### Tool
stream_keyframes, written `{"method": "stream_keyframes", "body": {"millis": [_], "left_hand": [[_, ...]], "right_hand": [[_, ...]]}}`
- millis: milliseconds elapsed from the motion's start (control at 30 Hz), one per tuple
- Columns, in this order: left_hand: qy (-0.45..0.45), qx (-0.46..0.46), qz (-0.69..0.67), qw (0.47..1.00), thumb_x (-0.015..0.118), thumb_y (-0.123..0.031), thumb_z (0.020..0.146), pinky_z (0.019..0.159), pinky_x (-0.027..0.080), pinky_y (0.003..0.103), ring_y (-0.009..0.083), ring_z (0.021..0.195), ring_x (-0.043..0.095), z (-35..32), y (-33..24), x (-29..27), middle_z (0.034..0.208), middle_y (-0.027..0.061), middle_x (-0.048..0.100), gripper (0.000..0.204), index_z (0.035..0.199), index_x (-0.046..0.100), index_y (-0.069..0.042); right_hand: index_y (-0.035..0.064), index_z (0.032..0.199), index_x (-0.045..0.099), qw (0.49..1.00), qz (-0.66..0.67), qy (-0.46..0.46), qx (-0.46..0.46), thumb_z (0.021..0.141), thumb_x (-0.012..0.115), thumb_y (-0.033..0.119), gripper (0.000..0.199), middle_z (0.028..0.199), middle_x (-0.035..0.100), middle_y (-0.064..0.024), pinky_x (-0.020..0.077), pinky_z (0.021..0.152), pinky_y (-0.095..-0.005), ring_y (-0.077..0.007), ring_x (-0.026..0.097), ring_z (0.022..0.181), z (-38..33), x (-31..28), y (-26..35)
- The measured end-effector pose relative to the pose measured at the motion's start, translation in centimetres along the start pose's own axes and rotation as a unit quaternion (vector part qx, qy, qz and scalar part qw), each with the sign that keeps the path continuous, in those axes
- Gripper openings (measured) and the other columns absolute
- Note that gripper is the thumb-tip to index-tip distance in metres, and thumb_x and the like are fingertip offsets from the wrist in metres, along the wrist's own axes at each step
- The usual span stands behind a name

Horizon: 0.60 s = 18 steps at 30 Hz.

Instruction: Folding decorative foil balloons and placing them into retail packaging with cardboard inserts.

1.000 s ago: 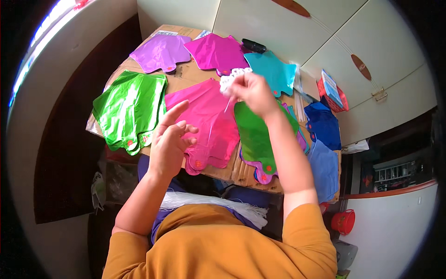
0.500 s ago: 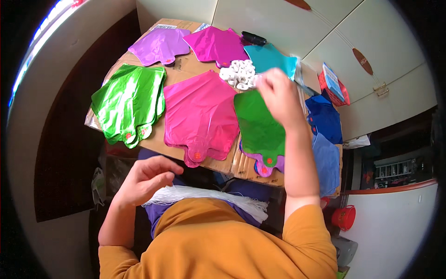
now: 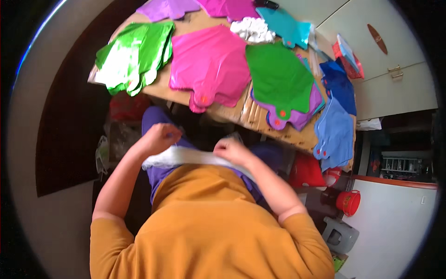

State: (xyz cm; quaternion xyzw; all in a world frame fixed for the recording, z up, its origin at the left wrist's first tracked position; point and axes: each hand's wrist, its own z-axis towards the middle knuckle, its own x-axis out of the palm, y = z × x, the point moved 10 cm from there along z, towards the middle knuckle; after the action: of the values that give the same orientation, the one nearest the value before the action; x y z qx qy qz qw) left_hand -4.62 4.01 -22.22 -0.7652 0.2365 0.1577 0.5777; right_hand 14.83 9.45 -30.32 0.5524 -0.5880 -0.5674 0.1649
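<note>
Long white string bundle (image 3: pixel 188 157) lies left-to-right across the purple-trousered lap (image 3: pixel 158 176); left hand (image 3: pixel 160 138) near its left part, right hand (image 3: pixel 232 151) closer, overlapping it; both grips curled, any hold unclear.

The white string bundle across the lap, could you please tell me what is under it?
Purple clothing shows past the edges of the white string bundle; what lies directly beneath it is covered.
</note>
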Motion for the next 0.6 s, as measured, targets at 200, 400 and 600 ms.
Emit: {"method": "stream_keyframes", "body": {"millis": [200,400,600], "left_hand": [[0.004,-0.021,-0.012,1.0,0.061,-0.017,0.086,0.076,0.052,0.034,0.0237,0.085,0.067,-0.7,-0.3,1.0,0.094,0.0154,0.069,0.024,0.102,0.068,-0.001],[0.03,0.029,0.03,0.999,0.062,-0.017,0.087,0.076,0.051,0.034,0.0222,0.084,0.066,-0.1,-1.5,2.8,0.093,0.0165,0.069,0.024,0.102,0.068,0.0],[0.058,0.014,0.065,0.996,0.061,-0.016,0.083,0.078,0.051,0.036,0.0283,0.088,0.066,0.6,-1.0,3.8,0.094,0.0165,0.069,0.021,0.098,0.07,-0.003]], "right_hand": [[-0.0004,0.085,0.068,0.997,0.052,-0.041,0.031,0.081,0.068,0.018,0.019,0.074,0.065,-0.0056,0.0478,0.065,-0.0279,-0.0112,0.058,0.069,-0.4,-2.9,2.3],[0.0002,0.089,0.07,0.995,-0.045,0.062,0.07,0.078,0.068,0.027,0.029,0.083,0.07,-0.0124,0.0507,0.073,-0.0323,-0.0193,0.066,0.08,0.2,-0.7,0.7],[0.0026,0.083,0.072,0.997,-0.022,0.035,0.069,0.077,0.066,0.024,0.023,0.076,0.07,-0.0101,0.0511,0.068,-0.0313,-0.0176,0.066,0.071,0.9,-0.8,0.1]]}}
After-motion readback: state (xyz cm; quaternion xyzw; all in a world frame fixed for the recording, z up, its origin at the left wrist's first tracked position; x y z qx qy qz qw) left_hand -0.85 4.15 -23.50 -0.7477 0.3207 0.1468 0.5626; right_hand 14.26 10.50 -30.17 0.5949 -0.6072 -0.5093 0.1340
